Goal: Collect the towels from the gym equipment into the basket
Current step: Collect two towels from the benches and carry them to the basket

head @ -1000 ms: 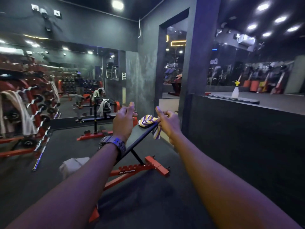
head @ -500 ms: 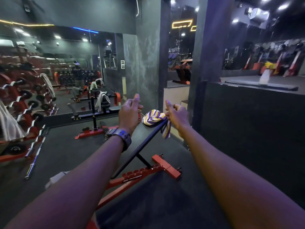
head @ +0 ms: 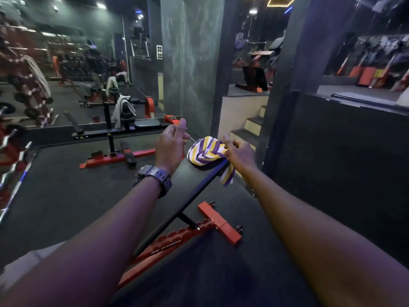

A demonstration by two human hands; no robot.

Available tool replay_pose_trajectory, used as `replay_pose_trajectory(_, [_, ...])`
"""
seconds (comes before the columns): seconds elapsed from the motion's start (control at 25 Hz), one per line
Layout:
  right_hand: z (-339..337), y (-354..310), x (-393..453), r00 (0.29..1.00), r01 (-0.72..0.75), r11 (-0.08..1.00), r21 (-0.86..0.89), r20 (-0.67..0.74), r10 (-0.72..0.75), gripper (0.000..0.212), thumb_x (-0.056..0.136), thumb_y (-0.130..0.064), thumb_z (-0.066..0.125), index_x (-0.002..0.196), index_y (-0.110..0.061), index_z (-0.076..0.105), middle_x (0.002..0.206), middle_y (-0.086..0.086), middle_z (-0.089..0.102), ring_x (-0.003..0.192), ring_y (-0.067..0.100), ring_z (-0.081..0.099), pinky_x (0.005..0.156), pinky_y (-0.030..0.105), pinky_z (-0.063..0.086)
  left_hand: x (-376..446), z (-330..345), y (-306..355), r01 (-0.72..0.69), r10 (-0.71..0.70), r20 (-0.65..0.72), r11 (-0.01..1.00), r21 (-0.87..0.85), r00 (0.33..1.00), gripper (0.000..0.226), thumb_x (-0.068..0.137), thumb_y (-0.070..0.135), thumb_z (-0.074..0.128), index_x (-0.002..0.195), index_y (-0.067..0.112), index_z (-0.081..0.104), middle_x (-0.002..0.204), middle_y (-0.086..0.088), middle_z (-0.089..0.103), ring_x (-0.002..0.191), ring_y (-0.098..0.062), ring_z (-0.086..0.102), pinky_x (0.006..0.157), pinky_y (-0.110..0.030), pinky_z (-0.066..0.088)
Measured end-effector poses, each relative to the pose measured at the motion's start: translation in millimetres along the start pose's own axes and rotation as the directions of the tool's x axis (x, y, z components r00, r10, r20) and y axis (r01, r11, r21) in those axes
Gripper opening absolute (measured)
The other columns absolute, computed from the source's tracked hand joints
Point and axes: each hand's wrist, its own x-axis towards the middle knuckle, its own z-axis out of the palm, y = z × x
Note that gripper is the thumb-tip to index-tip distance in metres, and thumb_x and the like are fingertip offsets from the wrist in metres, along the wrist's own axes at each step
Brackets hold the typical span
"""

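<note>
A purple, yellow and white striped towel (head: 204,152) lies bunched on the raised end of a black incline bench (head: 188,187), one corner hanging off its right side. My right hand (head: 239,154) is at the towel's right edge with fingers curled; a grip on the cloth is not visible. My left hand (head: 169,147) hovers just left of the towel, fingers curled and thumb up, holding nothing. A white towel (head: 122,109) hangs over a machine farther back. Another pale towel (head: 38,72) drapes the dumbbell rack at left.
The bench's red frame (head: 219,222) sits on dark floor. A pale object (head: 26,262) lies at lower left, partly behind my arm. A black half wall (head: 332,165) and steps (head: 250,129) stand at right, with a mirror wall (head: 66,63) behind.
The view has come closer to the bench and tilted down. Both hands stay stretched out and are now nearer the striped towel, which has not moved.
</note>
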Motion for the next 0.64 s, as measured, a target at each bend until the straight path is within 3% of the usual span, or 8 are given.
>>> replay_pose_trajectory(0.16, [45, 23, 85, 1.0, -0.024, 0.997, -0.074, 0.011, 0.025, 0.044, 0.098, -0.06, 0.049, 0.084, -0.022, 0.067, 0.077, -0.004, 0.072, 0.084, 0.019, 0.07, 0.089, 0.051, 0.056, 88, 25, -53, 0.033, -0.033, 0.041, 0.999, 0.019, 0.999, 0.046, 0.093, 0.062, 0.042, 0.085, 0.022, 0.063, 0.093, -0.01, 0.073, 0.085, -0.03, 0.069, 0.08, -0.042, 0.05])
replay_pose_trajectory(0.36, [97, 53, 195, 0.998, -0.017, 0.995, -0.1, 0.054, 0.022, 0.048, 0.097, -0.06, 0.05, 0.077, -0.019, 0.065, 0.076, -0.002, 0.073, 0.087, 0.022, 0.07, 0.087, 0.045, 0.054, 182, 67, -114, 0.093, -0.094, 0.019, 0.994, 0.049, 0.995, 0.053, 0.088, 0.067, 0.04, 0.086, 0.021, 0.065, 0.089, -0.006, 0.074, 0.08, -0.022, 0.068, 0.081, -0.043, 0.053])
replay_pose_trajectory(0.52, [135, 100, 277, 0.991, 0.012, 0.994, -0.105, 0.131, 0.001, 0.046, 0.098, -0.056, 0.05, 0.068, -0.023, 0.058, 0.075, -0.002, 0.072, 0.083, 0.021, 0.066, 0.071, 0.031, 0.04, 234, 110, -174, 0.148, -0.147, -0.026, 0.987, 0.068, 0.989, 0.055, 0.085, 0.071, 0.04, 0.083, 0.023, 0.065, 0.083, -0.001, 0.073, 0.075, -0.017, 0.066, 0.085, -0.049, 0.053])
replay_pose_trajectory(0.64, [165, 144, 338, 0.972, -0.008, 0.993, -0.118, 0.234, 0.036, 0.046, 0.097, -0.058, 0.051, 0.068, -0.024, 0.057, 0.07, -0.007, 0.066, 0.08, 0.018, 0.062, 0.066, 0.029, 0.035, 277, 146, -218, 0.201, -0.192, -0.088, 0.974, 0.101, 0.977, 0.06, 0.082, 0.076, 0.037, 0.082, 0.023, 0.065, 0.083, 0.0, 0.073, 0.074, -0.017, 0.066, 0.084, -0.05, 0.053])
